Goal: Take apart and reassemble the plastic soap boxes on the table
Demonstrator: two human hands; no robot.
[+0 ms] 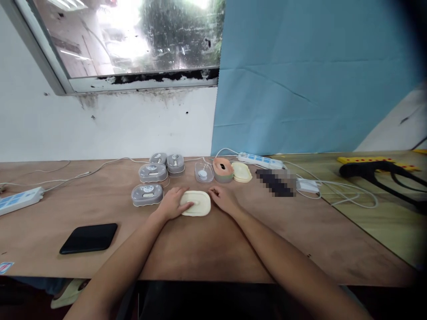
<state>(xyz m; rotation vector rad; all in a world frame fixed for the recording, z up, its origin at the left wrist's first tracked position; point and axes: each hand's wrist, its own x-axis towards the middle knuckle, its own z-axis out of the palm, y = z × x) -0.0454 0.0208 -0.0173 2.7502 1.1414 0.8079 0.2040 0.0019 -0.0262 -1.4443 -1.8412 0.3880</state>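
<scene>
A cream, rounded oblong plastic piece like a shallow lid or base point(201, 209) lies on the table in front of me. My left hand point(171, 203) grips its left side, with the thumb resting on top near a small raised bump and the fingers along the far edge. Just off the right end of that piece is my right hand point(225, 200), its fingers curled together; whatever they may hold is hidden. Beyond the hands stand a clear plastic cover point(204, 172), an orange and grey oval container point(223, 170) and a second cream piece point(242, 172).
Several grey oval boxes with clear covers point(147, 194) stand left of my hands. A black phone point(88, 238) lies at the front left. Power strips point(260, 160) and white cables run along the back. At right are a white adapter point(307, 186) and a black strap-like object point(373, 171).
</scene>
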